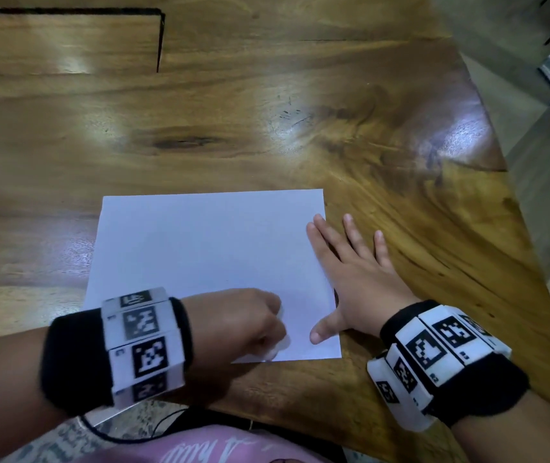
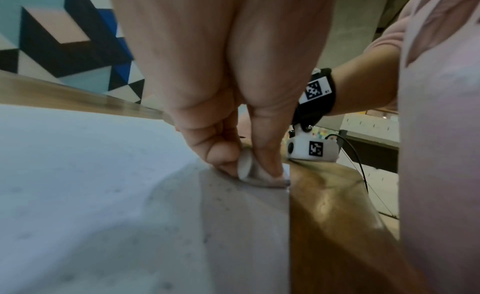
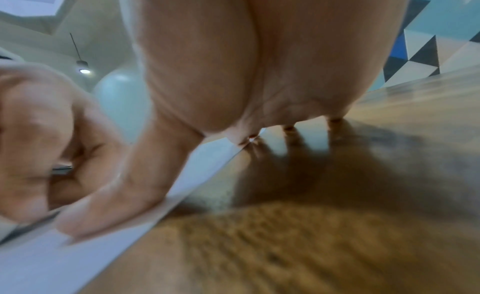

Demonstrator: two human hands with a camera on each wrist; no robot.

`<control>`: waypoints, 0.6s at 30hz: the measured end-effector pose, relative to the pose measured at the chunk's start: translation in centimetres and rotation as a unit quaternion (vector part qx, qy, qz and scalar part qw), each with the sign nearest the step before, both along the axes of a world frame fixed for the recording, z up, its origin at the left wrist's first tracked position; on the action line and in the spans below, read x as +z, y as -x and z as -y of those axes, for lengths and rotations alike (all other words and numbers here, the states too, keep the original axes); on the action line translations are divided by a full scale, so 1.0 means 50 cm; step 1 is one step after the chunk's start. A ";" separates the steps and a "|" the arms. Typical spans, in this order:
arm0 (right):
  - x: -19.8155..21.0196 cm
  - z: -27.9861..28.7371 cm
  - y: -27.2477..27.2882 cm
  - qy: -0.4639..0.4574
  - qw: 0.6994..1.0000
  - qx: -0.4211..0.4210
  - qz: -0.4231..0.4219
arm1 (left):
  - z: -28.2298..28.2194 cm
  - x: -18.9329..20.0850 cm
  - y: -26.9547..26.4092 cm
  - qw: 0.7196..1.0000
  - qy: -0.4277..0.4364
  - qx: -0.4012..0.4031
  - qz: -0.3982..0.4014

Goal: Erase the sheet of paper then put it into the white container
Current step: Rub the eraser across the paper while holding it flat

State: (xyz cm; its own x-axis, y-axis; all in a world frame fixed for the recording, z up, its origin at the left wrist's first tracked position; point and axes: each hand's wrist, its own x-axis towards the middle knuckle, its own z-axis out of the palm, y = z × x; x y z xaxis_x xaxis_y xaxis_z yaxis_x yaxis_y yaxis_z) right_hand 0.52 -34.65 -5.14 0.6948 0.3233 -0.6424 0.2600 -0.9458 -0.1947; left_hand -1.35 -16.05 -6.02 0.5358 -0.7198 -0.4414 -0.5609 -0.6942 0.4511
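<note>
A white sheet of paper [image 1: 206, 259] lies flat on the wooden table [image 1: 267, 128], near its front edge. My left hand [image 1: 260, 325] pinches a small white eraser [image 2: 245, 167] between thumb and fingers and presses it on the sheet's near right corner. Faint grey specks dot the paper [image 2: 103, 195] in the left wrist view. My right hand [image 1: 350, 269] lies flat with its fingers spread, straddling the sheet's right edge, its thumb [image 3: 111, 198] on the paper [image 3: 64, 263]. No white container shows in any view.
The table's right edge [image 1: 514, 202] runs diagonally, with grey floor beyond it. A dark rectangular outline [image 1: 160, 38] marks the tabletop at the far left. A black cable [image 1: 140, 429] hangs below the front edge, by my pink shirt.
</note>
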 end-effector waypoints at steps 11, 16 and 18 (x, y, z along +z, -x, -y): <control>-0.001 -0.003 0.001 0.001 1.000 -0.004 0.007 | 0.052 0.019 -0.051 0.985 0.094 0.117 -0.089; -0.003 -0.003 0.000 0.002 1.000 -0.007 0.006 | -0.032 0.002 -0.018 0.945 0.058 0.217 -0.238; 0.000 -0.003 0.000 0.001 1.000 -0.004 0.009 | -0.041 0.000 -0.015 0.939 0.084 0.228 -0.243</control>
